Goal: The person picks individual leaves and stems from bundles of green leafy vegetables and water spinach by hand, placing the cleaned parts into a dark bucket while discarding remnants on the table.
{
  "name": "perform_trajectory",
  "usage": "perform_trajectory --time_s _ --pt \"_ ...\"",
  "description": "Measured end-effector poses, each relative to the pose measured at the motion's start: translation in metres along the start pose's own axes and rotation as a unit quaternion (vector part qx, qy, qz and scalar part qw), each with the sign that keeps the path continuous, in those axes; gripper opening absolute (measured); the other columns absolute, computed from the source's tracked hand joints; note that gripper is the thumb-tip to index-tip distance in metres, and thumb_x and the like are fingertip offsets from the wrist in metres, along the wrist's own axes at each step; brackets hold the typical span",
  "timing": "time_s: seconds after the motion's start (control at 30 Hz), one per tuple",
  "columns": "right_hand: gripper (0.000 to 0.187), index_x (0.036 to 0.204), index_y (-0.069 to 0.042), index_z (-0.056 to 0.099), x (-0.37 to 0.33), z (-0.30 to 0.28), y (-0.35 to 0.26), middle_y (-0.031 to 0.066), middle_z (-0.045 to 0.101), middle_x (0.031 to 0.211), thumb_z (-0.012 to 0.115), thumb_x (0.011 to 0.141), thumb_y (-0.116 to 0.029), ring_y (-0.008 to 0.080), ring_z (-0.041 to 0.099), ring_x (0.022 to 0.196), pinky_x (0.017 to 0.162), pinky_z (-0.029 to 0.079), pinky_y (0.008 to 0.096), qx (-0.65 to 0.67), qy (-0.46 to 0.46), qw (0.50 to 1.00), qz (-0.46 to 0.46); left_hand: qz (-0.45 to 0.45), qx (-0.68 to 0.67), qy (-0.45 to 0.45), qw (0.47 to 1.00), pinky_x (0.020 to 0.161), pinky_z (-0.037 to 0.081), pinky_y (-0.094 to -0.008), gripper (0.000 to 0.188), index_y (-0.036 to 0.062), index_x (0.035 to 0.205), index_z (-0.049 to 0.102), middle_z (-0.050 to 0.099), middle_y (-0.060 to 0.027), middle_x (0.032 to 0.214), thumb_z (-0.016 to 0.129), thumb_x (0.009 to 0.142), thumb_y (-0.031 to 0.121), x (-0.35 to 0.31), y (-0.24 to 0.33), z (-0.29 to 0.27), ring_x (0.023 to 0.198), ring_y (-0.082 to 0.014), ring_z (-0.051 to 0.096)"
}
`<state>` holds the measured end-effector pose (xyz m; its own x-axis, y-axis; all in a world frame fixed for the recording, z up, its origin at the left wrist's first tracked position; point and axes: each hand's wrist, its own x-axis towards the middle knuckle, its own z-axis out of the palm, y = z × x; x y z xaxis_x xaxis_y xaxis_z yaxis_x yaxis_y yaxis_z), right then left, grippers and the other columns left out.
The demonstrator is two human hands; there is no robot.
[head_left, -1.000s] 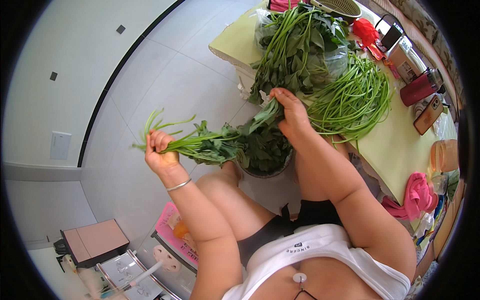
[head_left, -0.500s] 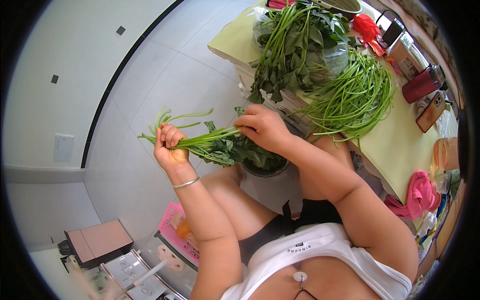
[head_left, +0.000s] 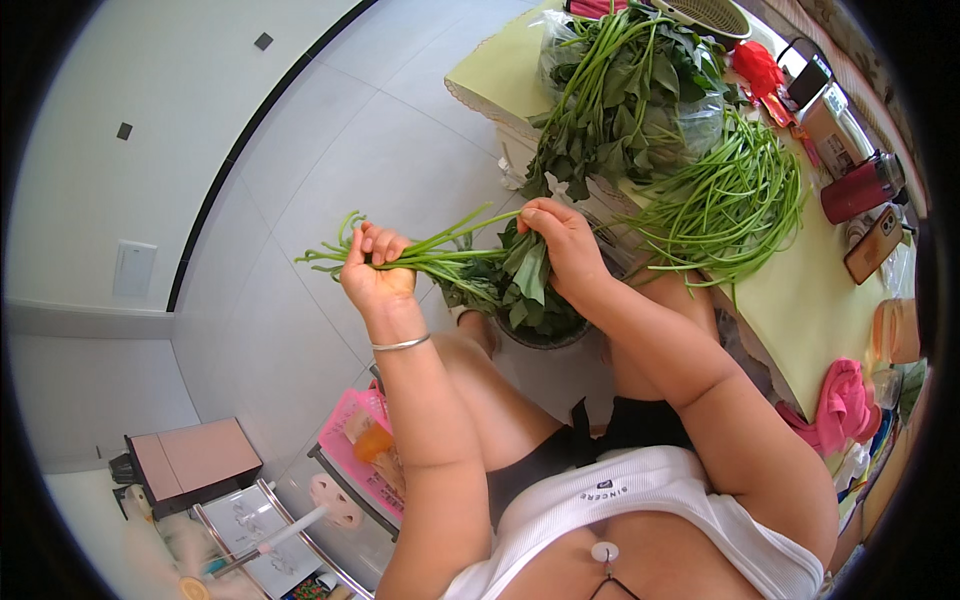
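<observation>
My left hand is closed round a bunch of long leafy green stems, whose cut ends stick out past the fist. At the leafy side of that bunch, the fingers of my right hand pinch a stem near its leaves. Directly below sits a dark round container with green leaves in it, partly hidden by the bunch. A heap of leafy greens on a plastic bag lies at the far end of the table, and a pile of bare green stems lies beside it.
The table with its pale yellow cover also bears a dark red flask, a phone, a pink cloth and a woven basket. At lower left are a pink basket and a pinkish box.
Both hands have shifted right with the bunch as the view turned slightly. My right hand now pinches a stem with leaves hanging beneath its fingers.
</observation>
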<state>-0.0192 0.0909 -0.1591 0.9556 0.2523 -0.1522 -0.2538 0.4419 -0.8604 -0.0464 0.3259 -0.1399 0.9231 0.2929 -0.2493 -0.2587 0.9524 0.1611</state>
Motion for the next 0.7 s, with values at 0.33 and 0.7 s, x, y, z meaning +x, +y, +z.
perform_trajectory --time_s 0.33,0.7 --pt "0.013 0.081 -0.002 0.059 0.011 -0.023 0.0 0.0115 0.057 0.076 0.056 0.084 -0.015 0.0258 0.057 0.067 0.06 0.047 0.0357 -0.437 -0.042 0.859 -0.263 0.06 0.076 -0.04 0.994 0.05 0.027 -0.0257 0.01 0.0027 0.092 0.052 0.039 0.0007 0.066 0.05 0.094 0.012 -0.005 -0.01 0.017 0.052 -0.0106 0.031" --pt "0.023 0.082 -0.003 0.065 0.056 -0.062 0.027 0.0157 0.062 0.076 0.056 0.083 -0.024 0.0298 0.059 0.072 0.068 0.046 0.0417 -0.495 -0.019 0.866 -0.063 0.051 0.158 -0.271 0.948 0.046 0.026 -0.0236 0.013 0.0004 0.1 0.05 0.034 0.0015 0.065 0.046 0.097 0.012 -0.052 -0.008 0.063 0.049 -0.0077 0.027"
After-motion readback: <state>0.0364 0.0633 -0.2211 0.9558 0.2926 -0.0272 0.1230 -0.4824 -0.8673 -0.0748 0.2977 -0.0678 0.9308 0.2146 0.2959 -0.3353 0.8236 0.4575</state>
